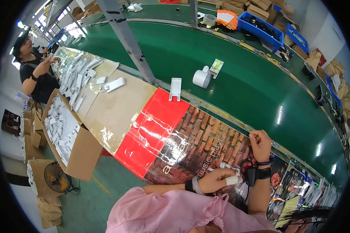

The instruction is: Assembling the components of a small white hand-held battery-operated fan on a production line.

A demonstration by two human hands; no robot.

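My left hand (214,181) lies on the glossy printed sheet covering the bench (198,151), its fingers stretched out and holding nothing. A white wrap covers one of its digits. Farther right, my right hand (260,145) rests with curled fingers at the bench edge beside the green conveyor belt (245,93); nothing shows in it. A white plastic housing (175,88) lies across the far edge of the red part of the sheet. On the belt sit a white cylindrical part (201,79) and, touching or close to it, a white plate with a green patch (217,68).
White plastic parts (79,72) are heaped on the bench at the left, with more in a cardboard box (85,153) below. A co-worker (37,70) stands there. A grey post (128,42) rises beside the belt. Blue bins (260,31) stand beyond it; a fan (57,176) is on the floor.
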